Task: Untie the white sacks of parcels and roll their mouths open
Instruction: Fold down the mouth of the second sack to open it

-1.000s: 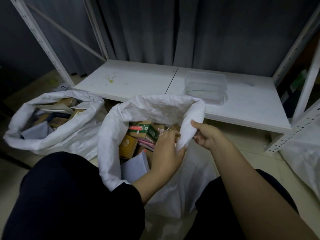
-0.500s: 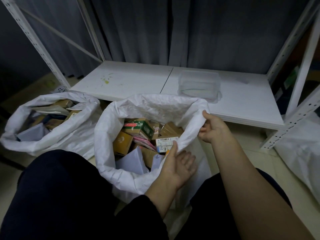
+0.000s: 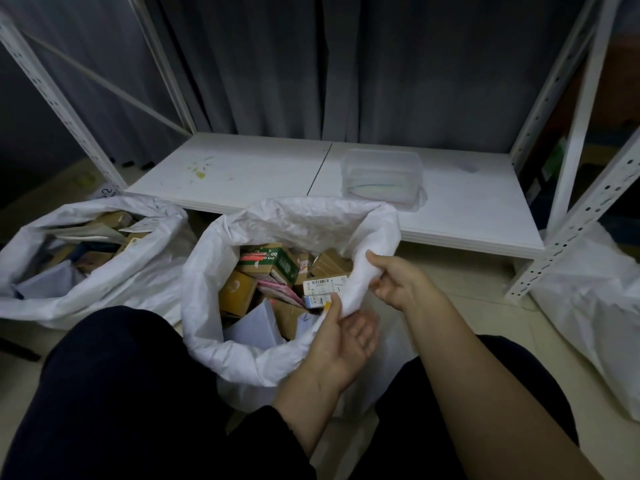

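Note:
A white sack (image 3: 221,348) stands between my knees with its mouth rolled open. Inside lie several cardboard parcels (image 3: 273,268) and labelled boxes. My right hand (image 3: 398,284) grips the rolled rim on the sack's right side. My left hand (image 3: 341,336) sits just below it, palm up, with its thumb over the same rim and its fingers spread beneath the fold. A second white sack (image 3: 114,285) stands to the left, its mouth rolled open too, with parcels showing inside.
A low white shelf board (image 3: 242,174) runs behind the sacks and bears a clear plastic container (image 3: 381,178). White perforated rack posts (image 3: 571,237) rise at left and right. Another white sack (image 3: 595,306) leans at the right. My dark-clothed knees fill the foreground.
My right hand dropped from the rim's top right corner to lower on the right side. My left hand came out of the sack's mouth and turned palm up under the rim.

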